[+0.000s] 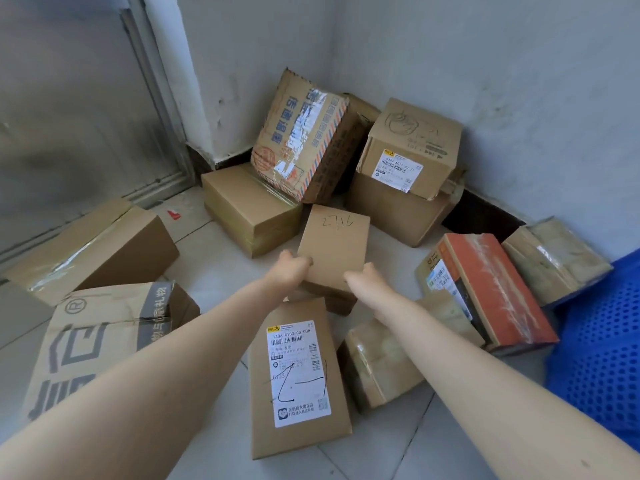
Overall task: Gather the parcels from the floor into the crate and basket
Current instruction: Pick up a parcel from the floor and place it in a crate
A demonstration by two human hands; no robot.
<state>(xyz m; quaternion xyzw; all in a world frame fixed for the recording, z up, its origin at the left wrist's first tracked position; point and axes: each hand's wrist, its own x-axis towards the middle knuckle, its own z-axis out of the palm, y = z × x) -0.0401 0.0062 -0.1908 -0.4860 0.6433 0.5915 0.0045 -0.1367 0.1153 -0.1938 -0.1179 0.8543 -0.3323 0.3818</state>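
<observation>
Between both hands: plain box marked 2716; left hand and right hand grip its near corners; blue crate right of the right hand.

matt cardboard parcels, glossy tape, perforated plastic crate

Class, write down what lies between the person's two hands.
In the head view, the near end of the parcel marked 2716 lies between the left hand and right hand, which both grip it.
</observation>
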